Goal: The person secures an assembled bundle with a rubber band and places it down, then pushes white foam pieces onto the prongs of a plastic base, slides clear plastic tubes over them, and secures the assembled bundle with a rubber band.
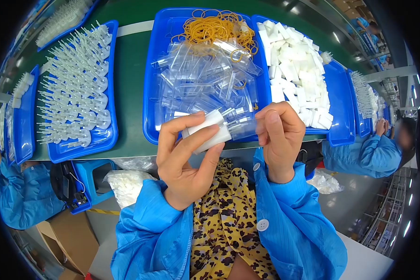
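My left hand grips a white block between thumb and fingers, in front of the middle tray. Thin pale prongs stick out of the block's right side. Around or beside them is a clear plastic sleeve, slightly blurred. The sleeve's far end meets the pinched fingertips of my right hand. Just beyond both hands, a blue tray holds many clear plastic sleeves and a heap of yellow rubber bands.
White blocks fill a blue tray on the right. To the left, another blue tray carries rows of white pronged pieces. Co-workers in blue sit at left and right. Bags and a cardboard box stand below the green table.
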A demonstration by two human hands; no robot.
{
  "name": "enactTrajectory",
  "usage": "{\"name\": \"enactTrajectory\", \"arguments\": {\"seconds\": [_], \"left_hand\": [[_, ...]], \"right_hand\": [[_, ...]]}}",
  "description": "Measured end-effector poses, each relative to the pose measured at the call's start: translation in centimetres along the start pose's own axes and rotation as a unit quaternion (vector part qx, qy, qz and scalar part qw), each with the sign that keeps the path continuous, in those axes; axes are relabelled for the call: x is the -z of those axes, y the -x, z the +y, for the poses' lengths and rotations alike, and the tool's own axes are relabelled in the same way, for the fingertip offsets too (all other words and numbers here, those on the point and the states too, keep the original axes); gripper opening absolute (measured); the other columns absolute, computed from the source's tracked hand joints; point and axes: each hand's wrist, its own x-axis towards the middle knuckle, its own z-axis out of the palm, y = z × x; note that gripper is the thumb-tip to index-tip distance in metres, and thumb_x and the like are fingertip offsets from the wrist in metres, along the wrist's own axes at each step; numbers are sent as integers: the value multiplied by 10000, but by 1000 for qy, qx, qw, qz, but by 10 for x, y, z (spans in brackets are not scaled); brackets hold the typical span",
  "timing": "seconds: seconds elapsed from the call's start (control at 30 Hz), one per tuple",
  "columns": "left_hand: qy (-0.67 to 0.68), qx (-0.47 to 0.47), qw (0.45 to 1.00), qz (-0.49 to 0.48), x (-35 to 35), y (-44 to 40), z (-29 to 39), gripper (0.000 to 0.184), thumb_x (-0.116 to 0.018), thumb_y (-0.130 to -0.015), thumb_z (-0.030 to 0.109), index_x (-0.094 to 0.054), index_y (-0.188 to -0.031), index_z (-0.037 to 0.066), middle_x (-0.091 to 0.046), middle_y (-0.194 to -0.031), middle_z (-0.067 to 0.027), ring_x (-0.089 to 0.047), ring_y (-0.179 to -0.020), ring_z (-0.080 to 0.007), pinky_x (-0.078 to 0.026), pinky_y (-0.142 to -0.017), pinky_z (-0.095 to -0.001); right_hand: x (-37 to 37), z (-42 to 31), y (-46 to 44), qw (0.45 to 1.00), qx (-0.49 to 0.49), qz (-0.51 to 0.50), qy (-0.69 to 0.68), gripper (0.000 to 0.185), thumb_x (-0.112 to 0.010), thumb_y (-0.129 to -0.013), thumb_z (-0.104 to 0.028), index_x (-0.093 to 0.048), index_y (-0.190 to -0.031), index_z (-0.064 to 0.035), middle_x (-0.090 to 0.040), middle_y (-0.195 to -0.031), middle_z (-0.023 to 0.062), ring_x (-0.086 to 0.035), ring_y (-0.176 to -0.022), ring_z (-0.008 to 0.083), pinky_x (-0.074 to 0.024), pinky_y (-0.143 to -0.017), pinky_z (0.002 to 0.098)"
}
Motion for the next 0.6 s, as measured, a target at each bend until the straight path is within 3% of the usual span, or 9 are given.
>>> {"name": "enactTrajectory", "arguments": {"seconds": [0.4,0.6], "left_hand": [[-13,-10,1000,4,0,-1,-2,282,-740,-744,-11,-693,-1021,13,-563,-1102,-144,-606,-979,-260,-539,-762,-313],[-39,-31,999,-20,3,-5,1,278,-744,-732,-19,-699,-1004,16,-568,-1082,-141,-613,-919,-239,-535,-717,-296]], "right_hand": [[-6,-1,4,1000,10,4,3,166,-611,-929,-154,-607,-876,3,-595,-664,33,-485,-509,31,-360,-453,164],[-8,3,8,996,87,20,30,89,-605,-918,-73,-595,-904,15,-608,-704,51,-539,-518,43,-409,-448,170]]}}
